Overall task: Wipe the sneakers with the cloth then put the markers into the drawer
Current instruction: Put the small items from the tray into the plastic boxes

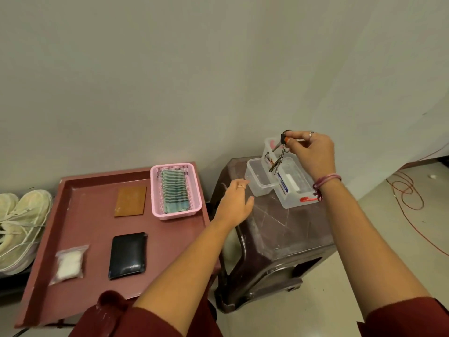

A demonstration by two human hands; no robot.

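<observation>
Though cropped leftward, sneakers [20,227] pale.

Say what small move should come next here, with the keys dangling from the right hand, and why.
Probably lower the keys into the pulled-out clear drawer. The right hand pinches them directly above it, while the left hand rests open at the drawer's front, seemingly steadying it on the stool. The cloth lies untouched in the pink basket.
</observation>
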